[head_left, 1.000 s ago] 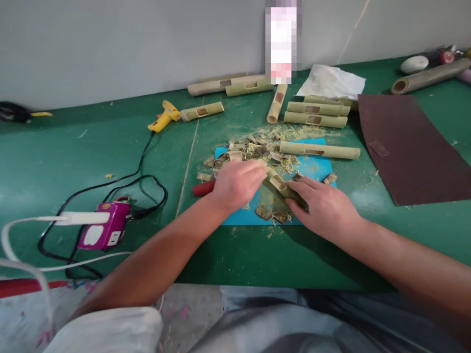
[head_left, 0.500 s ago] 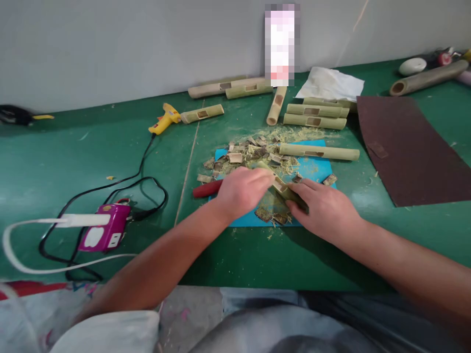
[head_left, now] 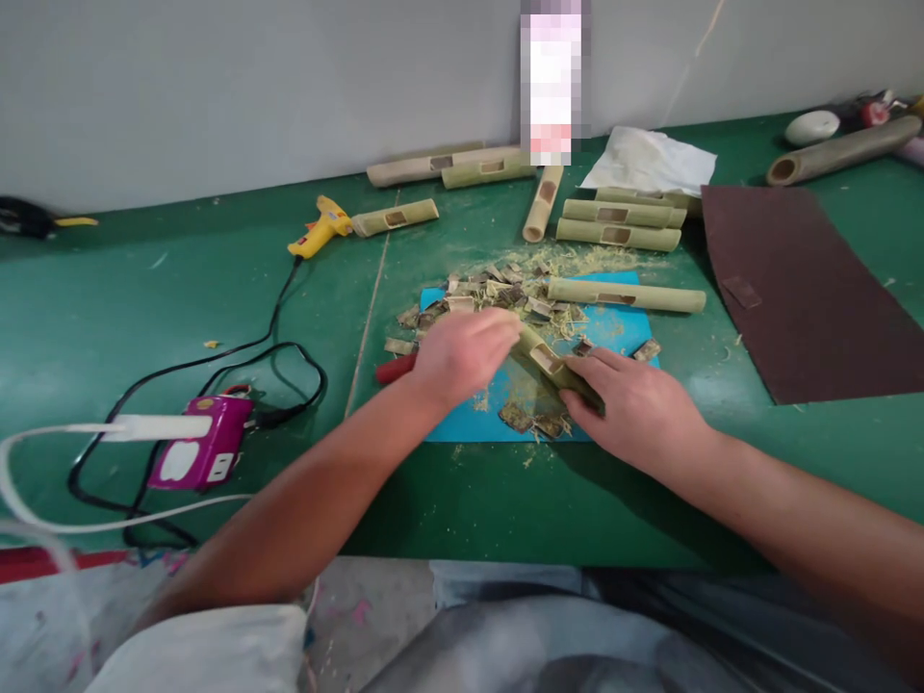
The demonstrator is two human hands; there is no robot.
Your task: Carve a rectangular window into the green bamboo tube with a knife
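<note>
A bamboo tube [head_left: 532, 344] with a rectangular window cut in its side lies slanted over the blue mat [head_left: 462, 423]. My right hand [head_left: 631, 399] is wrapped round its near end. Fingers bunched, my left hand [head_left: 466, 354] is closed at the tube's far end; whatever is pinched in it is hidden. Part of a red handle [head_left: 396, 370] shows beside the left wrist. Cut bamboo chips [head_left: 516, 417] and pale shavings are scattered over the mat, heaped mostly beyond my hands. Behind them another windowed bamboo tube [head_left: 660, 299] rests across the mat's far right.
Several windowed tubes [head_left: 621, 235] lie at the back, some under white tissue [head_left: 646, 162]. A brown sheet [head_left: 815, 308] is at right. To the left are a yellow glue gun [head_left: 319, 231], its looping cord, and a purple power adapter [head_left: 202, 443]. A blurred-out upright panel [head_left: 552, 87] leans on the wall.
My left hand has slid away from the window, up and left toward the tube's far end, uncovering more of the tube. The right hand has kept its hold.
</note>
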